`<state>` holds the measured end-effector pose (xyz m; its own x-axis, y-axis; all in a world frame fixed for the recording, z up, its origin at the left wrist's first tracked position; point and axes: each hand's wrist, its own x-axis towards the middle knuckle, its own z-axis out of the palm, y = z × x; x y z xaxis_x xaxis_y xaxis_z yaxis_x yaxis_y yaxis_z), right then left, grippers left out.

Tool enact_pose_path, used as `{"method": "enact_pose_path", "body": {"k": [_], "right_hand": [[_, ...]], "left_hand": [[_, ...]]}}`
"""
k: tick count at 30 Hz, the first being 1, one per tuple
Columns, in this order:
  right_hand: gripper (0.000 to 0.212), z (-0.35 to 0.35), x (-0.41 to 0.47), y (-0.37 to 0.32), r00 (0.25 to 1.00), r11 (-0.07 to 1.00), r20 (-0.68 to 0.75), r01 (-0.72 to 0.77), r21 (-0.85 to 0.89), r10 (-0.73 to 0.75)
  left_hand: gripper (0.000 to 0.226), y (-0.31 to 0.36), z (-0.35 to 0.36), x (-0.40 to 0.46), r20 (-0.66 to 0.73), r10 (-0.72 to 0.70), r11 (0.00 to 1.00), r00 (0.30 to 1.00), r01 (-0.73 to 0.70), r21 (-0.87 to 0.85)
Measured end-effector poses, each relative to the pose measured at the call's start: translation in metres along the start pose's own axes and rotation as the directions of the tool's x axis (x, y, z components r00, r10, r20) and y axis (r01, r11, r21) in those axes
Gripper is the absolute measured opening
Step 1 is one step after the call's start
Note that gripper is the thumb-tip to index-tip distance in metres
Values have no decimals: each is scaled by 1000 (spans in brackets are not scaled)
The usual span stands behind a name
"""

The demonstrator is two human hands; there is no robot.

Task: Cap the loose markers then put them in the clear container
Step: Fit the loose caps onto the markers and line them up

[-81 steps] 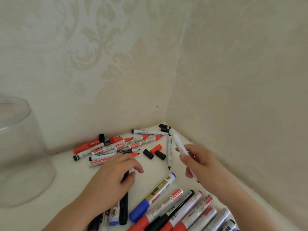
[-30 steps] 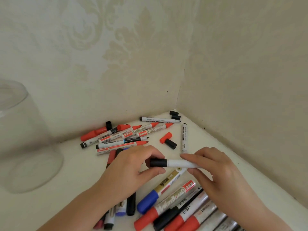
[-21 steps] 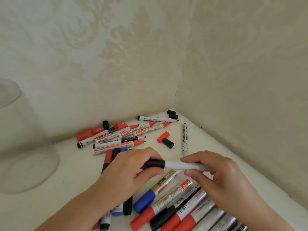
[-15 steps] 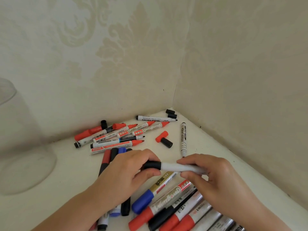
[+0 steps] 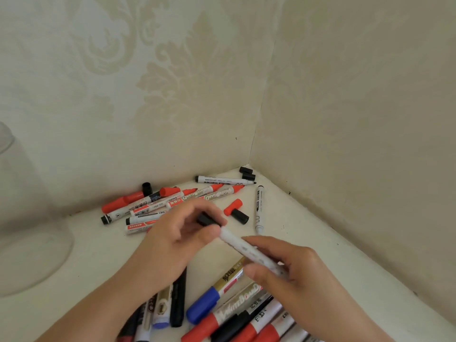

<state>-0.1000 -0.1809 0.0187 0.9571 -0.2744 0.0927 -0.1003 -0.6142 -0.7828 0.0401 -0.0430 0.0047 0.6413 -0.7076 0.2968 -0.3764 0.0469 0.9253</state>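
Clear container [image 5: 27, 233] is seen at the far left on the white surface [image 5: 98, 262] — nothing visible inside. A white marker [image 5: 246, 250] is held tilted above the scattered pens: its black cap [image 5: 206, 220] is pinched by the left hand [image 5: 172, 243], its barrel gripped in the right hand's [image 5: 293, 275] curled fingers.
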Motion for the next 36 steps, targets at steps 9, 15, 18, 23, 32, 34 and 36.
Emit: {"method": "enact_pose_path", "body": {"k": [9, 15, 18, 23, 32, 34, 36], "right_hand": [[32, -5, 18, 41, 991, 923, -123, 7, -386, -59], [40, -19, 28, 56, 986, 916, -151, -130, -379, 77], [36, -31, 26, 44, 968, 940, -224, -178, -291, 114], [38, -41, 44, 44, 978, 889, -150, -196, -414, 145], [59, -21, 93, 56, 993, 554, 113, 108, -826, -24], [45, -21, 94, 60, 990, 546, 123, 143, -826, -72], [35, -22, 91, 65, 984, 555, 122, 174, -814, -130]], "left_hand": [[12, -11, -7, 18, -202, -162, 959, 966, 203, 198], [23, -10, 3, 38, -50, -72, 772, 996, 88, 630], [22, -17, 6, 46, 18, -14, 663, 1000, -4, 748], [8, -20, 8, 55, 107, 35, 679, 994, -102, 727], [40, -26, 28, 68, 319, 102, 444, 942, -330, 833], [41, -29, 36, 66, 321, 89, 383, 943, -330, 863], [37, -32, 39, 65, 297, 92, 361, 950, -310, 880]]}}
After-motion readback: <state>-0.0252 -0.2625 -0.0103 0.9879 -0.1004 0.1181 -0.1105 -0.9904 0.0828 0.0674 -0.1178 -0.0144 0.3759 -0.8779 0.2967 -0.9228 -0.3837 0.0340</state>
